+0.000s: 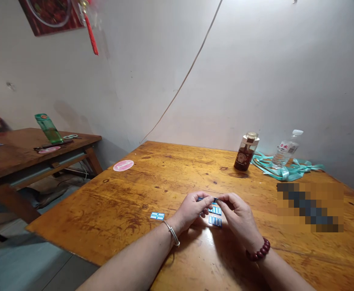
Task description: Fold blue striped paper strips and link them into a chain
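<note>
Left hand: clenched, pinching one end of a small blue card.
Right hand: clenched on the other end, apparently the same card; fingers hide most of it.
Held card: over the wooden table, in front of the person.
Count: one held, three lying flat: a far-left card, an upper card, a lower card.
Rest: one brown bottle, one water bottle, teal ribbon.

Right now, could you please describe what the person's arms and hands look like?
Both arms are bare, with no sleeves or gloves. The left hand has a thin silver bangle at the wrist, and the right hand has a bracelet of round dark red beads.
</note>
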`<state>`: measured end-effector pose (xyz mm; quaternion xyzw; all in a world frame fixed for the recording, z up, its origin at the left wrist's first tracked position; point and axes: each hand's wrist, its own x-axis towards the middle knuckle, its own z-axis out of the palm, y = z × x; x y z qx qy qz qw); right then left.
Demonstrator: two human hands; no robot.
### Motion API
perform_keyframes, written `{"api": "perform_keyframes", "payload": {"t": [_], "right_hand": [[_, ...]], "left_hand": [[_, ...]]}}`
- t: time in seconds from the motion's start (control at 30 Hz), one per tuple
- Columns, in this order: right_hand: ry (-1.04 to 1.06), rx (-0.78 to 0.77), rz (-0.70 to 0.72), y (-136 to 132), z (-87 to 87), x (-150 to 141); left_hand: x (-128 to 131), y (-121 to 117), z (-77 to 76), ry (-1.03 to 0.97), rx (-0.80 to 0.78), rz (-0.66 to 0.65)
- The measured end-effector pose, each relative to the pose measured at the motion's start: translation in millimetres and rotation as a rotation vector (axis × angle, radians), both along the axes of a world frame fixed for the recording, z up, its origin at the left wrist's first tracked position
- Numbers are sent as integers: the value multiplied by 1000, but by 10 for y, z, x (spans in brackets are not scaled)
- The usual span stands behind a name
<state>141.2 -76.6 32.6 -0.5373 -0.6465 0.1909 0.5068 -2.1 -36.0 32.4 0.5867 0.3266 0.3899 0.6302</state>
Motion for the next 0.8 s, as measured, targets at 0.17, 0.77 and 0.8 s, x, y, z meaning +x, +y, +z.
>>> {"api": "perform_keyframes", "payload": {"t": [0.17,0.77,0.8], "right_hand": [[-57,8,10,-22,51,2],[184,-567,-46,883,-246,360],[163,-582,-34,913,-247,358]], "left_hand": [[4,-4,-27,-45,-58,-15],[-67,240,-195,-29,-168,154],[-69,242,-196,-31,-166,150]]}}
